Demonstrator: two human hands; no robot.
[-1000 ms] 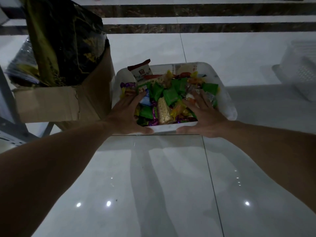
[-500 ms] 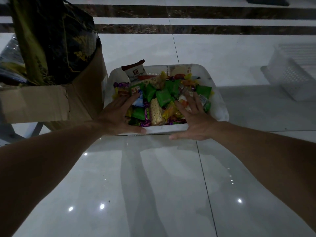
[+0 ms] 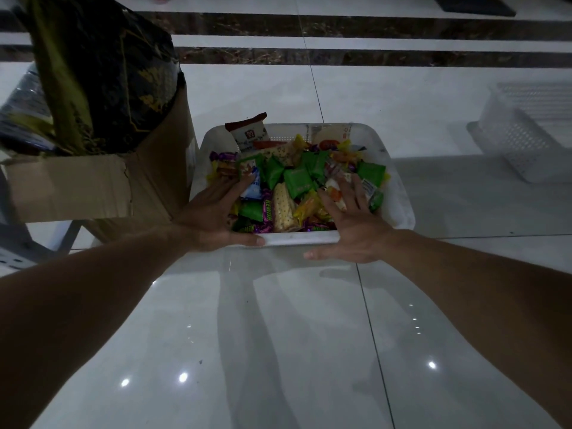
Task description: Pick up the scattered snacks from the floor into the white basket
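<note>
We find the white basket [image 3: 399, 209] on the glossy tiled floor [image 3: 278, 335], directly ahead of both hands and filled with wrapped snacks [image 3: 297, 181]. The left hand [image 3: 213, 218] lies over the near-left corner of the basket. Its fingers [image 3: 240, 185] reach forward, straight and spread, onto the snacks, and its thumb runs along the outside of the near wall. The right hand [image 3: 356, 230] lies over the near-right part. Its fingers [image 3: 356, 191] are likewise straight and fanned across the top packets, and its thumb points inward, low in front of the near wall. Neither hand is curled round anything. Both are wide and flat on the heap, and we cannot tell whether they press or merely rest. Between the two hands we note a pale cracker packet [image 3: 283, 209] flanked by purple and green wrappers. Beyond the left fingertips a brown-and-white packet [image 3: 249, 131] stands tilted against the far wall. Just outboard of the left hand stands a cardboard box [image 3: 77, 187], close against the basket, with a dark bag [image 3: 102, 75] with yellow print protruding from its top. Well outboard of the right hand, and farther ahead, a second white perforated basket [image 3: 526, 144] sits on the floor.
</note>
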